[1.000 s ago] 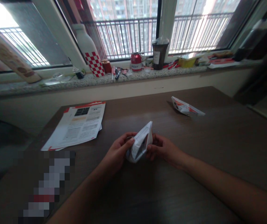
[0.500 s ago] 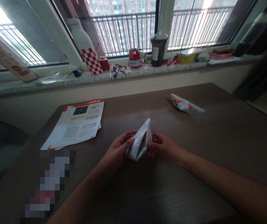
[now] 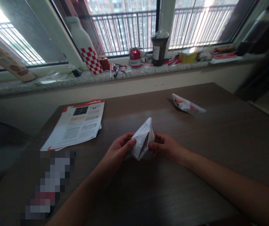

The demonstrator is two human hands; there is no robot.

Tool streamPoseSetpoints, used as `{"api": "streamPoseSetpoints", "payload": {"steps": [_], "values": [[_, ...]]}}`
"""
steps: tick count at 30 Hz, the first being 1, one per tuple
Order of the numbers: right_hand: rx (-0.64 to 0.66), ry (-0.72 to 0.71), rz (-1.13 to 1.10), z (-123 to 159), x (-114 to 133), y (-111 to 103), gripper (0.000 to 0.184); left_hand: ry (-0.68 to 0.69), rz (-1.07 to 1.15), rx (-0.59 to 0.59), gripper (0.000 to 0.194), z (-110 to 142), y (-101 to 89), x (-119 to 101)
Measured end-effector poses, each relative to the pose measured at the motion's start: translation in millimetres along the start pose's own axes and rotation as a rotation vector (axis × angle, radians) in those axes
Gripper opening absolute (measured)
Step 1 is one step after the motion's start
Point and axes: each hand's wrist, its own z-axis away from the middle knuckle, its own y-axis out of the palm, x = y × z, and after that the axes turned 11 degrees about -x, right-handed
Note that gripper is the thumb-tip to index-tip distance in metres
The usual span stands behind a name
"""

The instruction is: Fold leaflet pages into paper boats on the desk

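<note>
A folded white paper piece [image 3: 141, 139] with print on it and a pointed top is held between my two hands above the brown table. My left hand [image 3: 121, 146] pinches its left side, thumb in front and fingers behind. On the other side, my right hand [image 3: 164, 145] grips the right flap between thumb and fingers. A dark gap shows between the paper's two flaps. Farther back on the right lies a folded paper boat [image 3: 188, 104], white with orange patches, touched by neither hand.
Printed sheets [image 3: 78, 125] lie at the table's left, with a blurred-out dark object [image 3: 49, 185] nearer me. Along the windowsill [image 3: 66, 82] stand a checkered bottle [image 3: 90, 59], a red can [image 3: 135, 58], a dark drink cup [image 3: 159, 50] and a yellow container [image 3: 188, 57].
The paper's gap has narrowed a little, and its left face has turned more toward me. Both hands keep their hold in nearly the same place.
</note>
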Motion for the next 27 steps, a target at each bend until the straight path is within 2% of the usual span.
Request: {"api": "streamPoseSetpoints", "payload": {"steps": [8, 14, 17, 23, 27], "values": [[0.018, -0.064, 0.050, -1, 0, -3, 0.042, 0.084, -0.061, -0.021, 0.039, -1, -3.0, 1], [0.011, -0.127, 0.076, -2, 2, -6, 0.042, 0.229, -0.178, -0.022, 0.031, 4, 0.9, -8], [0.000, -0.183, 0.075, -2, 3, -6, 0.040, 0.357, -0.301, -0.042, 0.025, 6, 2.0, -9], [-0.028, -0.278, 0.164, -5, 11, -16, 0.063, 0.703, -0.733, -0.144, 0.020, 3, -4.0, -4], [-0.119, -0.390, 0.343, -4, 19, -25, 0.068, 0.881, -0.966, -0.096, 0.024, -2, -8.9, -1]]}}
